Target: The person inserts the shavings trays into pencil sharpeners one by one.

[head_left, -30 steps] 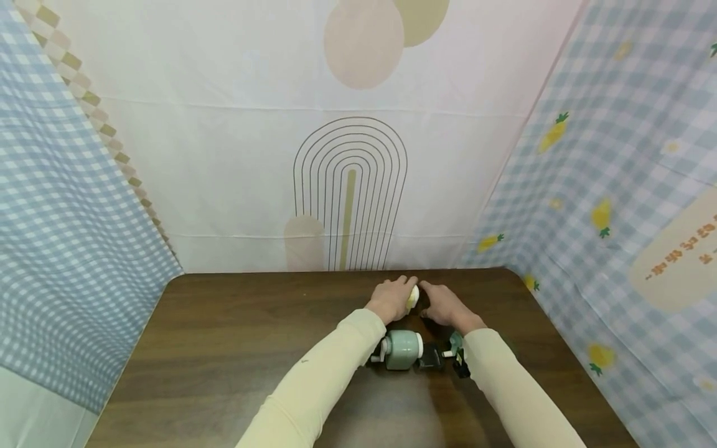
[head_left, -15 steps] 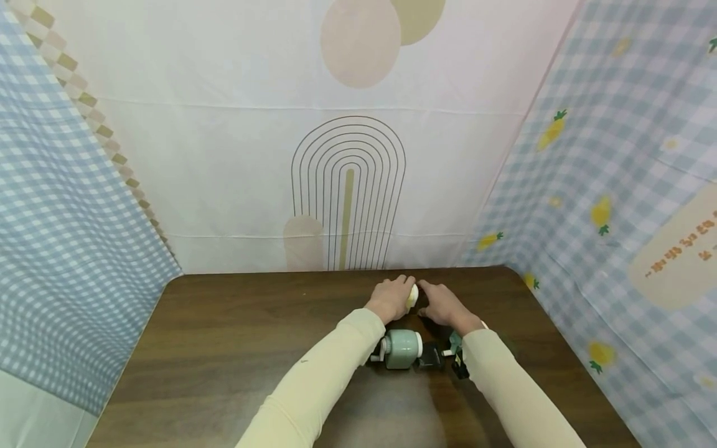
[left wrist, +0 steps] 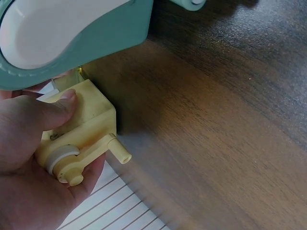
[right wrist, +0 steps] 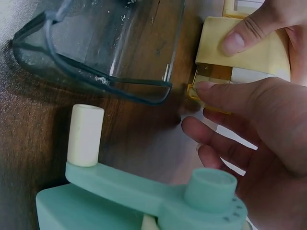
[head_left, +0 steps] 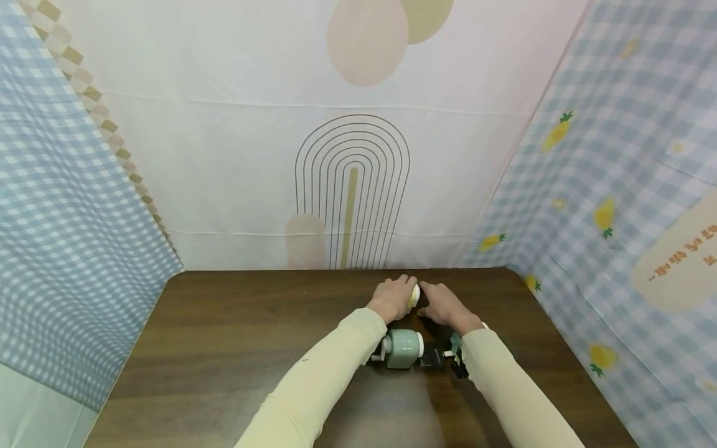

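In my left hand is a yellow crank pencil sharpener, thumb across its top and crank pointing outward in the left wrist view. My right hand pinches the small clear yellow-edged drawer at the sharpener's end, thumb on its edge. That drawer sticks partly out of the body. Nearer me on the table lie a green and white crank sharpener, a dark clear drawer and a second green crank piece with a white knob, partly hidden by my right sleeve in the head view.
The brown wooden table ends at a white patterned cloth behind my hands. Checked blue cloths hang at the left and right. Both forearms pass close beside the green pieces.
The head view shifts slightly. Both hands stay in almost the same place around the yellow pencil sharpener, and the green pieces have not moved.
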Motion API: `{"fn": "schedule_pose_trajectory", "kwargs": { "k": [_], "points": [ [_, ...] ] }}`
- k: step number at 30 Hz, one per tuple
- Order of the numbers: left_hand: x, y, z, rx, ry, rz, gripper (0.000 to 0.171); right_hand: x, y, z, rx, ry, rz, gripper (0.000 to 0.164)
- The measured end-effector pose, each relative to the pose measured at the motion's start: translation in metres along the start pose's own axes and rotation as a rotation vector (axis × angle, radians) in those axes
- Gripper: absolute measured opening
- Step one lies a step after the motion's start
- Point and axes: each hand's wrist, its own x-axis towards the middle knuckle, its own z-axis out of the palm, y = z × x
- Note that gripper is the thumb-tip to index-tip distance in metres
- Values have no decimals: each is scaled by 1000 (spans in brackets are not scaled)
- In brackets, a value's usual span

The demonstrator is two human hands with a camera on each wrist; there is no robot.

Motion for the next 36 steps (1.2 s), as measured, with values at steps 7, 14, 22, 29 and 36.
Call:
{"fn": "schedule_pose_trajectory", "kwargs": {
  "k": [7, 14, 22, 29, 36],
  "points": [
    [-1, 1, -3, -1, 2, -2, 62, 1, 0, -2, -6, 5, -8, 73],
    [-2, 1, -4, -2, 10, 7, 62, 1, 1, -2, -13, 12, -9, 72],
    [-3, 2, -4, -3, 7, 1, 61, 0, 0, -1, -8, 25, -18, 67],
    [-2, 2, -4, -9, -2, -1, 63, 0, 0, 0, -6, 24, -17, 67],
    [0, 0, -2, -17, -10, -5, 64, 1, -2, 0, 2, 23, -8, 68]
  ]
}}
